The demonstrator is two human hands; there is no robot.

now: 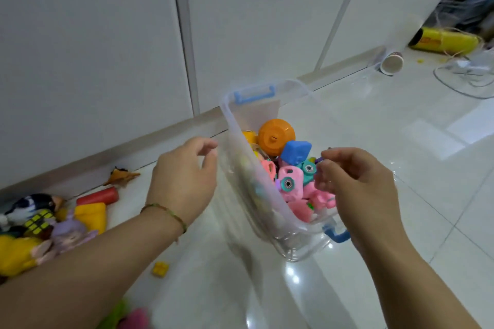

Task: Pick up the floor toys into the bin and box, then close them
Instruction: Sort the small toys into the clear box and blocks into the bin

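Bin [251, 195] of clear plastic, head view: upright on white tiled floor [401, 155], near skirting board [133, 141], open at top. Blue latch [254, 93] at far end, second blue latch [337, 234] at near end. Inside: orange round toy [276, 136], blue block [295, 152], pink and teal camera-shaped toys [290, 184], something yellow at back, mostly hidden.

Left hand [184, 176] just beside bin's left wall, fingers loosely curled, nothing visible in it. Contact with wall unclear through blur. Thin bracelet [165, 212] at wrist.

Right hand [358, 189] over bin's near right side, fingers curled inward above pink toys. Small dark purple bit at fingertips [324, 154]; pinched or merely lying behind them, cannot tell.

Loose on floor, left of bin: orange figure [121, 175], red cylinder [97, 195], yellow block [91, 215], purple doll [70, 232], cube puzzle [37, 222], black-and-white figure [32, 204], large yellow soft toy [16, 251] at frame edge. Small yellow brick [160, 268] alone, nearer than the rest. Blurred green and pink shapes [125, 315] at bottom edge.

Far right, well apart from bin: paper cup [391, 61] on its side, yellow tube [443, 41] lying flat, tangle of cables [467, 75].
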